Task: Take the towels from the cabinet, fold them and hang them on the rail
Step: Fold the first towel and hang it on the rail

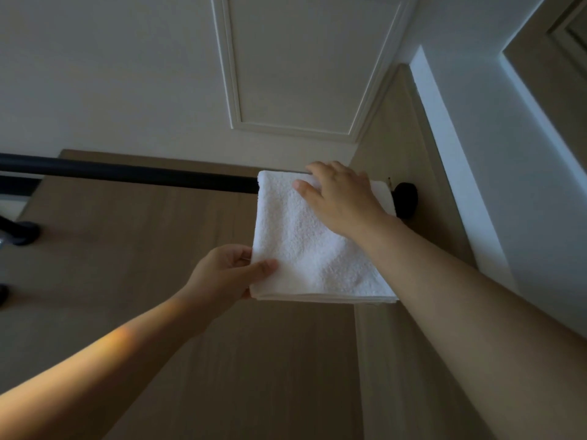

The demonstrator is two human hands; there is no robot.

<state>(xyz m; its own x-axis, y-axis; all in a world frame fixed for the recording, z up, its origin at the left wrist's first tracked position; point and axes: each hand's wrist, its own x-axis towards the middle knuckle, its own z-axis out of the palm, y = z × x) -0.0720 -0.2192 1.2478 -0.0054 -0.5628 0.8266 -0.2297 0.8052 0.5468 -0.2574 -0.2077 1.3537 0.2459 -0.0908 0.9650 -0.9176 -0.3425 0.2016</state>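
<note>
Far to the left of both hands, a dark bracket [23,235] stands out from the wood-grain panel [143,249], and from that side the black rail [127,174] runs across toward the hands. It passes above the left hand and disappears under the cloth beside the right hand. The left hand [222,274] reaches up from the lower left on a bare forearm. It pinches the lower left edge of the towel [311,249], with the thumb lying flat on the front face and the curled fingers tucked behind. The white, folded towel hangs over the rail between the two hands. Its top fold lies on the rail under the right hand and its stacked lower edges are level with the left hand. The front face tilts out toward the camera at the bottom, where the left hand holds it away from the panel. The right hand [340,198] comes in from the lower right and holds the top of the towel where it crosses the rail. Its fingers are bent over the top of the fold, their tips hidden behind it, and the thumb is stretched out to the left on the front of the cloth. Just to the right of that hand, a round black end mount [405,200] fixes the rail to a side panel. Above both hands is a white surface with a raised rectangular moulding [311,65], and to the right of the right forearm a white wall [508,154] runs upward.
</note>
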